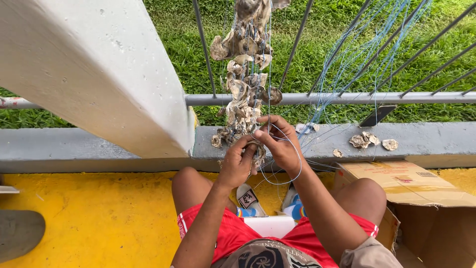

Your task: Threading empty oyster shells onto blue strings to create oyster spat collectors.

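Oyster-shell string [246, 74] hangs vertically from railing; thin blue line [292, 168] loops below its bottom end.

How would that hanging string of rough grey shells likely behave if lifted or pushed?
The hanging string of rough grey shells would probably swing and flop, since it dangles on thin blue line. It looks heavy for its size, being densely clustered. Shells may chip or drop: loose grey shells lie on the concrete ledge.

Cardboard box [416, 186] on yellow floor [99, 218], grass [317, 39] beyond railing [347, 98]
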